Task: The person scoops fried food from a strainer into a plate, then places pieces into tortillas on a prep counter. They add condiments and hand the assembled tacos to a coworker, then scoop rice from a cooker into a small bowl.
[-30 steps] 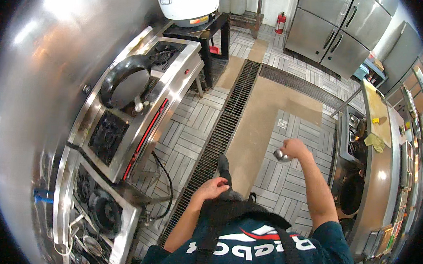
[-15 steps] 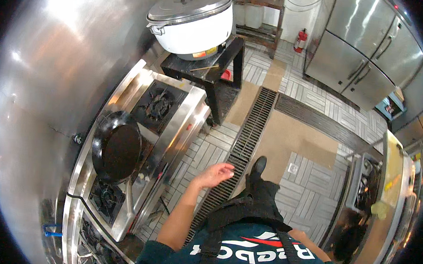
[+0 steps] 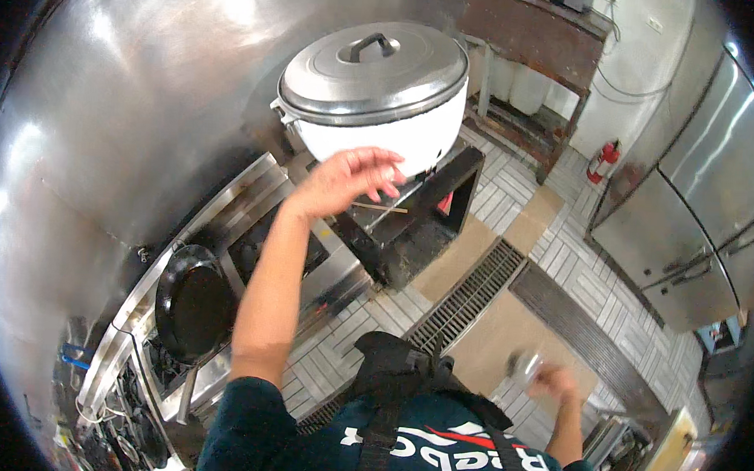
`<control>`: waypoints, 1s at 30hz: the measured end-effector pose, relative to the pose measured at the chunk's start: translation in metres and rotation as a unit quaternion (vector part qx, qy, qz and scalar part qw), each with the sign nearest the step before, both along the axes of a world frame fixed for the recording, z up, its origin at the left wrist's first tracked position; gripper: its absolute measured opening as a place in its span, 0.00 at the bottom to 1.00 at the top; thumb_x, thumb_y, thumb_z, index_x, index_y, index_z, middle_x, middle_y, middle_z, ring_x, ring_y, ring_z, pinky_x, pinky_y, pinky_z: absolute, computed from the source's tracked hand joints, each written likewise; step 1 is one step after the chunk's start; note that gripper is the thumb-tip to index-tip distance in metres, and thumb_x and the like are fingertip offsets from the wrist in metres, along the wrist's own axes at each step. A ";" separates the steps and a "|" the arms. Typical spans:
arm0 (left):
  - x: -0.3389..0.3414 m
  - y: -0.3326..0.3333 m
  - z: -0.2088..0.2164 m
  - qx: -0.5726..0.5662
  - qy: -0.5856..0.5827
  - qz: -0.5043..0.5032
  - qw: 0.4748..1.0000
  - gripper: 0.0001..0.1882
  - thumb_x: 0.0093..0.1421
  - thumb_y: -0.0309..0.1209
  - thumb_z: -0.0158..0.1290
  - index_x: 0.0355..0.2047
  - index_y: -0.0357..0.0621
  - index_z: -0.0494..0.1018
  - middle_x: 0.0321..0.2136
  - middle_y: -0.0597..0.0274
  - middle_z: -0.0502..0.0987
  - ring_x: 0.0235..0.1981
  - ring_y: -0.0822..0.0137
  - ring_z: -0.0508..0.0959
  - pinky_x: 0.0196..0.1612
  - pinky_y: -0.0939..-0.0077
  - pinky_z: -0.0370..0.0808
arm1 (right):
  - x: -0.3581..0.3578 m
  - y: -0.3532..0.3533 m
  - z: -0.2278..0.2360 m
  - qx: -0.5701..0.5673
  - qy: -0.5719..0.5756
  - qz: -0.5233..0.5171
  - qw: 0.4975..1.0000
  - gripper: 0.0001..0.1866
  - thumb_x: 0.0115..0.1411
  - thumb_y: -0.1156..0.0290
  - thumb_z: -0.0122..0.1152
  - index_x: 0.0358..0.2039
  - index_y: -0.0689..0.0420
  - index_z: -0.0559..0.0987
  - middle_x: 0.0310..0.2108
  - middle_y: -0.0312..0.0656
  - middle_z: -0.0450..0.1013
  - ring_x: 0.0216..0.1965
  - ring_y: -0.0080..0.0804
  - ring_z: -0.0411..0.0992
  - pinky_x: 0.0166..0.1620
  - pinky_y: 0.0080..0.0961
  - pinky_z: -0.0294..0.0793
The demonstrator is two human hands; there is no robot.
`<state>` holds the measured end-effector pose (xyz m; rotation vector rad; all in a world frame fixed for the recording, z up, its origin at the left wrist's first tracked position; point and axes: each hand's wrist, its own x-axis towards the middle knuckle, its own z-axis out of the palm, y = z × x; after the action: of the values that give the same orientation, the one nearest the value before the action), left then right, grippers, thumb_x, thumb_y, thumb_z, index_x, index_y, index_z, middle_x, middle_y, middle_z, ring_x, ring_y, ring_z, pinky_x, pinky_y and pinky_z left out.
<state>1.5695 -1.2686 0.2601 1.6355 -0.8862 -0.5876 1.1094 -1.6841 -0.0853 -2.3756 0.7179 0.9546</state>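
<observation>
My left hand [image 3: 346, 183] is raised in front of a large white rice cooker [image 3: 365, 141] with a metal lid [image 3: 373, 73]. Its fingers are loosely bent and apart, with nothing in them; the lid's black handle [image 3: 374, 48] is beyond the fingertips. The cooker stands on a low black stand [image 3: 421, 216], where a thin wooden stick [image 3: 380, 207] lies just past my hand. Out to the right, my right hand [image 3: 555, 384] is closed on a small shiny cup-like container [image 3: 524, 368]. Motion blurs it, so its exact kind and contents do not show.
A black wok [image 3: 193, 304] sits on the stove [image 3: 323, 297] left of my arm. Floor grating [image 3: 468, 296] runs past the stand. A fire extinguisher [image 3: 603, 161] and steel fridge [image 3: 683, 243] are at the back right. A counter [image 3: 668, 455] is at the lower right.
I have come nearer to the rice cooker. My left hand has risen from above the floor grating to the cooker's front. My right hand has come into view, holding the shiny container.
</observation>
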 end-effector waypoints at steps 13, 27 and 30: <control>0.348 -0.099 0.078 0.338 -0.392 0.255 0.817 0.30 0.63 0.51 0.56 0.54 0.37 0.76 0.45 0.40 0.81 0.49 0.46 0.81 0.55 0.58 0.75 | 0.163 -0.002 -0.017 0.238 -0.171 -0.336 0.895 0.19 0.63 0.58 0.55 0.40 0.64 0.78 0.31 0.47 0.76 0.26 0.36 0.75 0.36 0.35 0.77; 0.398 -0.124 0.058 0.447 -0.427 0.236 0.750 0.23 0.56 0.45 0.57 0.40 0.36 0.81 0.37 0.40 0.82 0.42 0.45 0.82 0.47 0.53 0.78 | 0.299 -0.034 -0.036 0.450 -0.235 -0.412 0.757 0.23 0.47 0.82 0.64 0.46 0.57 0.74 0.32 0.43 0.74 0.23 0.30 0.74 0.23 0.25 0.75; 0.395 -0.121 0.070 0.411 -0.456 0.273 0.741 0.23 0.57 0.45 0.57 0.41 0.36 0.80 0.38 0.39 0.82 0.42 0.45 0.82 0.47 0.54 0.78 | 0.300 -0.048 -0.048 0.434 -0.125 -0.481 0.751 0.12 0.49 0.76 0.66 0.36 0.59 0.77 0.20 0.38 0.73 0.17 0.28 0.72 0.19 0.23 0.72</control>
<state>1.9646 -1.3900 0.3299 2.9678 -0.7495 0.4026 1.4090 -1.7323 -0.1331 -1.0148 0.9437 0.3311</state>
